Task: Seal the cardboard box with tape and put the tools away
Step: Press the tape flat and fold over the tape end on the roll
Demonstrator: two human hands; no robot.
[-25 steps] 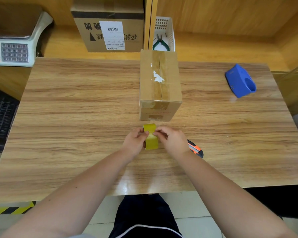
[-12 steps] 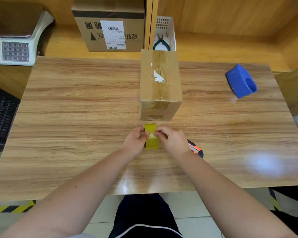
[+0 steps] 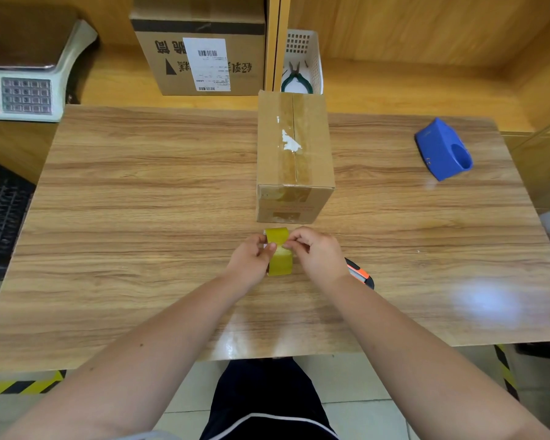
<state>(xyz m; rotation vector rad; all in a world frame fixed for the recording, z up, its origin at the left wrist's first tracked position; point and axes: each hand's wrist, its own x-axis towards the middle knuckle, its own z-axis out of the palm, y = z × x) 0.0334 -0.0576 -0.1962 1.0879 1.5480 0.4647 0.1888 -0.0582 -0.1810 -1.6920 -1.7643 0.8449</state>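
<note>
A small cardboard box (image 3: 294, 154) stands in the middle of the wooden table (image 3: 140, 201), its top seam covered with clear tape. Just in front of it I hold a yellowish tape roll (image 3: 279, 252) upright between both hands. My left hand (image 3: 251, 260) grips its left side, and my right hand (image 3: 318, 254) pinches at the roll's top surface with thumb and fingers. An orange and black utility knife (image 3: 361, 276) lies on the table behind my right wrist, partly hidden. A blue tape dispenser (image 3: 443, 150) sits at the far right.
A white basket (image 3: 315, 55) holding green-handled pliers (image 3: 296, 79) stands behind the box. A larger labelled carton (image 3: 204, 49) sits on the back ledge, and a weighing scale (image 3: 29, 87) is at the far left. A keyboard (image 3: 0, 204) lies off the table's left edge.
Both hands stay on the tape roll in the same spot; the fingers have shifted only slightly on its top.
</note>
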